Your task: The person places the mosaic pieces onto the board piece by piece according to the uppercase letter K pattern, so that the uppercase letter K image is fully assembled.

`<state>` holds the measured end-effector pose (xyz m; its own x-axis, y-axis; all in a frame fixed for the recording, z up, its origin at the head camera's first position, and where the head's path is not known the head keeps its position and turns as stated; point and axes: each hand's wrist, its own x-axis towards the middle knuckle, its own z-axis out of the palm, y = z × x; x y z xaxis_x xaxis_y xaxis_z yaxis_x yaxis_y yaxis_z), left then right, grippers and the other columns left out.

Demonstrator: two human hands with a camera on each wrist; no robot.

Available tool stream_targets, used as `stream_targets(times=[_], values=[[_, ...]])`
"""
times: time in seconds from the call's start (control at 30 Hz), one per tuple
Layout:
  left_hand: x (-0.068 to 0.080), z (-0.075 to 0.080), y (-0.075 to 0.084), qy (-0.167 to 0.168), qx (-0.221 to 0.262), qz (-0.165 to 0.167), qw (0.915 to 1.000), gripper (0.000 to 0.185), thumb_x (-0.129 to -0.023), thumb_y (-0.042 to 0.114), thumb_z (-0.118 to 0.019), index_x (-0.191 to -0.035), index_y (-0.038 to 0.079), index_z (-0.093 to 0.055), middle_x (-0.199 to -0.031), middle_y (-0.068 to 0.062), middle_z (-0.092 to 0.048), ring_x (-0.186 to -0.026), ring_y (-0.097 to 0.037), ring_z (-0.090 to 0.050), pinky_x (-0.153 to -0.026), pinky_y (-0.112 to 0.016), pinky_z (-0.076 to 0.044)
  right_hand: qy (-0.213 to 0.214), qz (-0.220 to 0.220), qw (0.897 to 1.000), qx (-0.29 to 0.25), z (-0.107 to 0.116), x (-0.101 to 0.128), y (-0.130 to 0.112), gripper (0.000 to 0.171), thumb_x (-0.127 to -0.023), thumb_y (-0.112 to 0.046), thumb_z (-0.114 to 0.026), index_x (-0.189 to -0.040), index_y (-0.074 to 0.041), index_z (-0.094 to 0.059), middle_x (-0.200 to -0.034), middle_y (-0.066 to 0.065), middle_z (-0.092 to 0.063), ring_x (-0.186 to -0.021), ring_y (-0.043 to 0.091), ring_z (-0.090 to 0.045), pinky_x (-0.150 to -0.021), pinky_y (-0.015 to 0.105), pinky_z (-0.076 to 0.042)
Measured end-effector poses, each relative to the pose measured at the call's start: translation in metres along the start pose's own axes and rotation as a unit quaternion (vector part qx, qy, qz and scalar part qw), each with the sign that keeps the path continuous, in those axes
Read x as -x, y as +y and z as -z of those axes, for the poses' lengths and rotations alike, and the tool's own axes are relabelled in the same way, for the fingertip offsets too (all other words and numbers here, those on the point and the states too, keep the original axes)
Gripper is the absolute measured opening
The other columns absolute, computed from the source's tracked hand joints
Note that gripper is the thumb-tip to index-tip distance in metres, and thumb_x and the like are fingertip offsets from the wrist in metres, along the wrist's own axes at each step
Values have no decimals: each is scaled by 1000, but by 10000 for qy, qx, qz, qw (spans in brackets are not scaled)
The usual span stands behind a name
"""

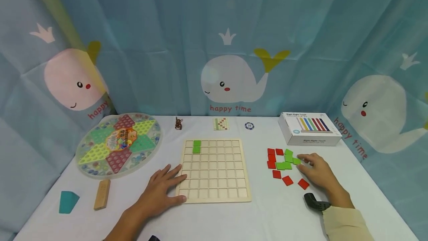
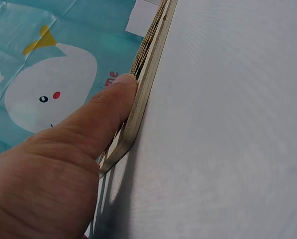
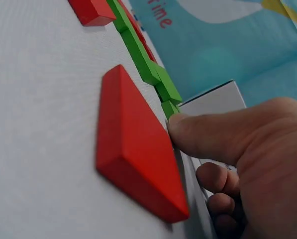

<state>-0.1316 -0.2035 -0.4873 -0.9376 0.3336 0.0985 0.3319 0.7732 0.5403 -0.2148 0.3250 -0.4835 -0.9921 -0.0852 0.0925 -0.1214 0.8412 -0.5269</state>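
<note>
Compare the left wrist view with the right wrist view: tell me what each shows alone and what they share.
Only the left wrist view shows the left hand, its thumb pressed against the edge of the wooden grid board. Only the right wrist view shows the right hand touching a green tile, with a red tile lying beside it. Both show the white tablecloth and the whale curtain.

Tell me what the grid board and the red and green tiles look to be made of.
Grid board: pale unfinished wood, likely plywood; the left wrist view shows a layered edge. Red tiles and green tiles: probably painted wood, with matte, even colour and crisp square edges; plastic cannot be ruled out.
</note>
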Motion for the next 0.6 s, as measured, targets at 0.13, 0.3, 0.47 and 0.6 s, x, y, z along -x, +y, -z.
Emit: stream_targets(times=[0.13,0.3,0.47,0.6], values=[[0,-1,-3,39,-57,-37,10000,69,-77,62,-70,-132,21,-62,-151,0,-37,-141,-38,-20,-107,-58,-12,71,-216,9997,-2,-4,1,-2,32,-89,-13,-67,-118,0,-65,-106,18,-57,-100,40,-51,-84,59,-44],[3,-1,-5,104,23,-53,9999,68,-77,60,-70,-132,21,-62,-151,-1,-38,-140,-38,-21,-106,-59,-11,206,-421,9989,-77,-4,2,-7,33,-91,-17,-66,-119,0,-64,-99,13,-60,-92,33,-52,-79,51,-46],[2,-2,-4,75,-27,-13,10000,69,-77,63,-69,-133,23,-62,-151,1,-37,-141,-37,-20,-107,-58,-11,530,-376,9974,-326,7,7,-15,32,-91,-15,-66,-119,1,-64,-92,9,-63,-86,28,-56,-71,38,-47],[-1,-2,-2,47,-79,24,10000,70,-75,63,-70,-132,24,-62,-151,2,-37,-141,-36,-20,-108,-58,-11,890,-287,9947,-435,21,11,-25,34,-91,-17,-68,-119,1,-65,-90,9,-66,-85,28,-57,-66,24,-47]])
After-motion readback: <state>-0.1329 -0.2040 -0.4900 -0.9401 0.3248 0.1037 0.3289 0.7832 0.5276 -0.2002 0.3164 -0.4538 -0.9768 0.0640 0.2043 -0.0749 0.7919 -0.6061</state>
